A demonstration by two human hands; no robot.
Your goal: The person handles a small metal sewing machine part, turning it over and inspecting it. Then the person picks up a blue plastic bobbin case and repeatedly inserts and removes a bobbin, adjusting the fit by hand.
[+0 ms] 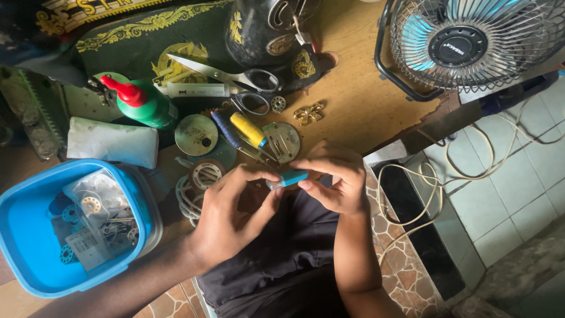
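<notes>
Both my hands meet over my lap at the wooden table's front edge, pinching one small blue tube-shaped item with a clear end. My left hand grips the clear end between thumb and fingers. My right hand holds the blue end with its fingertips. Just beyond my fingers lie a yellow thread spool, a dark blue spool and a round metal plate.
A blue plastic tub of bobbins and small parts sits at the left. Scissors, a green bottle with a red nozzle, a white cloth roll and a black sewing machine lie behind. A small fan stands right; cords trail over the tiled floor.
</notes>
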